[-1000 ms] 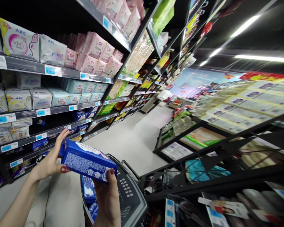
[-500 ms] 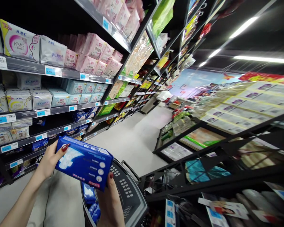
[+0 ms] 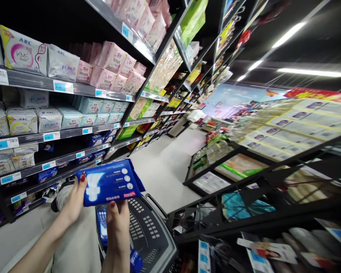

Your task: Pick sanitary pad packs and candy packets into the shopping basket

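Observation:
Both hands hold a blue pack of sanitary pads [image 3: 109, 184] in front of me, its printed broad face turned toward me. My left hand [image 3: 76, 195] grips the pack's left end, thumb with a dark red nail on the front. Under the lower edge, my right hand [image 3: 118, 214] has its thumb against the pack; its other fingers are hidden behind. Below, a dark grey shopping basket [image 3: 156, 239] with a slotted side holds more blue packs [image 3: 102, 225], partly covered by my right forearm.
On the left, a black shelf [image 3: 74, 88] bears white, pink and light blue packs [image 3: 91, 110] with price tags. Boxed goods [image 3: 301, 121] are stacked on a display rack at the right. A pale floor aisle [image 3: 165, 167] runs between them.
The pack has turned so its broad face points more squarely at me. My right hand has shifted left from its right end to beneath its lower edge.

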`<state>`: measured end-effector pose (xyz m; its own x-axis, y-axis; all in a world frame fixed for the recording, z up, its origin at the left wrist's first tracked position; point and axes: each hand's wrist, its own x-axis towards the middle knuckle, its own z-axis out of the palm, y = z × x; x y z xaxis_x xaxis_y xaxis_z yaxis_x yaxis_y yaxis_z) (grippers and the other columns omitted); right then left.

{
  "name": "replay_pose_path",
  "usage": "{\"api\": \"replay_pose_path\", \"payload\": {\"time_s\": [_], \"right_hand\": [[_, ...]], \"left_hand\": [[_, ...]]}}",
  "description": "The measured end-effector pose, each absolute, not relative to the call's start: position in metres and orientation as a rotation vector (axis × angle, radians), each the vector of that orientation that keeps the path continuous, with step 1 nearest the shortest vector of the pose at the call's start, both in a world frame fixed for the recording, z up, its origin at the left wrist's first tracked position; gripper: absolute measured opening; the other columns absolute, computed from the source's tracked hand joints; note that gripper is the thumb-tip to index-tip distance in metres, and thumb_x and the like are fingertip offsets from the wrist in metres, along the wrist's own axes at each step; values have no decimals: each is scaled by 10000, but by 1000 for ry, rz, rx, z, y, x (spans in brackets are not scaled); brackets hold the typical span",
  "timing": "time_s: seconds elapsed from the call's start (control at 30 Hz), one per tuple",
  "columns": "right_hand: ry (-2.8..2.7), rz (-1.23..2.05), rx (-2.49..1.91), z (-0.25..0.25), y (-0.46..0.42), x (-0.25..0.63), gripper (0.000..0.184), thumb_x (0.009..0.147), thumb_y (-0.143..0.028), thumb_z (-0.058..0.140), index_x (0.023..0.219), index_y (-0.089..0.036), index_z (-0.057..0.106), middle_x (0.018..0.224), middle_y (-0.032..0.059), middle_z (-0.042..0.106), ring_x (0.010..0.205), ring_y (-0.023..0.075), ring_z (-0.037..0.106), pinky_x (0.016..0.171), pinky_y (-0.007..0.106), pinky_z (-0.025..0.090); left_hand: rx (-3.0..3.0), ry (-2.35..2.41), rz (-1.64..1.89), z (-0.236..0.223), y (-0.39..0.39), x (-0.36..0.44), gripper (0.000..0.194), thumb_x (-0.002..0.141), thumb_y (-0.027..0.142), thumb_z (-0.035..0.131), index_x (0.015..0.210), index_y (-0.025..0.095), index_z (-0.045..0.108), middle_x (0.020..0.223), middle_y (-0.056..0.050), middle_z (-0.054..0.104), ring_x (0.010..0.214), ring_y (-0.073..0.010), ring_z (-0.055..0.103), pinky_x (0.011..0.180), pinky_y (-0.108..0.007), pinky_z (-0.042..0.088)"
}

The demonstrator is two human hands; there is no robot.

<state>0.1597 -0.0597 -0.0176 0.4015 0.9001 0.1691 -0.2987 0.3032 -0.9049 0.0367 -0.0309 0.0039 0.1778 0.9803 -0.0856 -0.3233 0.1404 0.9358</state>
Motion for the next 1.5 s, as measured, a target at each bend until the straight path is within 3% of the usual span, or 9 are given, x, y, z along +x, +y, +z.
{"api": "replay_pose_path", "payload": {"time_s": [0.1,0.23,0.47,0.63,0.73,0.83,0.97,1.27,1.5], "right_hand": [[-692,917,-960,-20,-56,160,840,755,-515,768,1467,-256,404,1357,108,610,1219,285,590,1085,462,409],[-611,882,-943,-26,-60,182,771,771,-521,753,1441,-277,459,1320,89,641,1127,282,648,997,439,495],[-1159,1201,-1180,-8,-81,205,629,709,-506,812,1259,-233,674,1312,104,654,1218,350,583,1006,460,484],[-1275,1288,-1268,-4,-79,196,602,702,-589,788,1152,-193,729,1079,124,741,889,304,696,749,389,561],[-944,1126,-1255,-15,-71,197,632,757,-696,679,1120,-181,720,1045,132,740,766,240,687,669,340,552],[-679,972,-1120,-24,-65,198,662,790,-724,617,1239,-238,639,1211,117,685,970,265,685,804,386,565],[-684,997,-1038,-30,-64,192,681,740,-681,701,1291,-294,600,1302,86,641,1206,311,599,928,428,545],[-580,1022,-983,-11,-71,169,666,704,-509,819,1286,-259,612,1268,74,668,1272,315,548,1076,467,437],[-614,984,-1008,-8,-76,170,604,727,-517,788,1246,-248,633,1268,76,667,1260,306,556,1036,420,472]], "left_hand": [[1166,976,1100,0,-34,44,591,907,617,494,1336,214,550,1415,-119,556,1434,-303,350,1217,-445,195],[1520,899,722,3,-23,13,545,774,552,712,1223,251,654,1314,-110,630,1254,-326,535,1113,-457,363],[1482,756,696,14,-5,-37,840,738,474,770,1467,260,413,1474,-138,500,1325,-314,497,1031,-412,457],[1523,733,508,21,-10,-30,482,745,441,770,1172,239,676,1114,-63,745,1026,-300,691,853,-359,546],[1375,774,615,20,-11,-23,380,786,466,717,1074,220,696,1028,-52,767,956,-306,714,800,-357,552],[1188,858,817,17,-10,-16,473,778,519,716,1123,199,662,1076,-72,758,1013,-320,698,841,-362,535],[1041,903,1041,18,-12,-10,597,792,587,682,1228,186,608,1170,-93,728,1075,-327,673,905,-368,508],[996,883,1100,30,-21,-10,660,756,618,710,1217,159,597,1159,-114,732,1060,-341,676,876,-365,518],[977,897,1136,36,-27,-7,733,717,643,728,1250,155,607,1118,-108,748,1019,-337,687,865,-356,509]]}}
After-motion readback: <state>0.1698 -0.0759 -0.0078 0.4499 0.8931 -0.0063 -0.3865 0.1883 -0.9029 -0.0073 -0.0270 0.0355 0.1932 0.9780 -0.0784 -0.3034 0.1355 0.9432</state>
